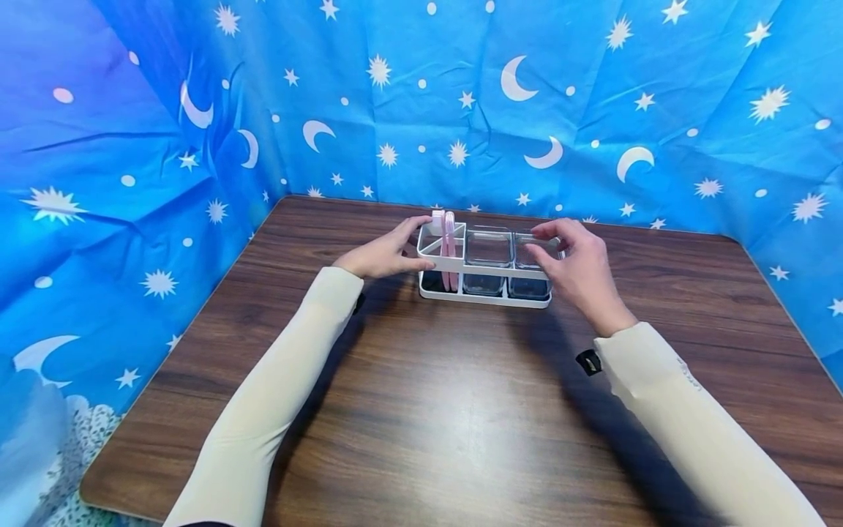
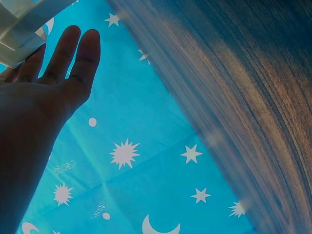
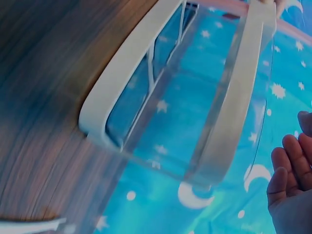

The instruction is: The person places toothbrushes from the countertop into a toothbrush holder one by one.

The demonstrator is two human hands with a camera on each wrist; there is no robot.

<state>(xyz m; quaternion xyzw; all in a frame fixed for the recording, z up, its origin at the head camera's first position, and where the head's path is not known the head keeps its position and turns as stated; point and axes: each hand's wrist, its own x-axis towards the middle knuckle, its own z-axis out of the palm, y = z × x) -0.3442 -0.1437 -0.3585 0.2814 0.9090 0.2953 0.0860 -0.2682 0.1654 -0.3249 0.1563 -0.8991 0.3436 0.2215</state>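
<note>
A white two-tier organizer rack (image 1: 487,271) stands toward the back of the table. Slim pink pieces (image 1: 450,252) rise from its divided left section; their kind is unclear. Two clear square containers (image 1: 488,249) sit in the middle and right sections. My left hand (image 1: 382,252) holds the rack's left end, thumb along the front rail and fingers behind. In the left wrist view two fingers of the hand (image 2: 53,97) stretch past the white frame (image 2: 19,41). My right hand (image 1: 579,267) curves near the right container, and the right wrist view shows it empty, apart from the rack (image 3: 239,97).
The dark wood-grain table (image 1: 421,410) spreads out in front of the rack. Behind and to the left hangs a blue cloth (image 1: 421,110) with white stars and moons. A patterned fabric (image 1: 92,432) lies past the table's left edge.
</note>
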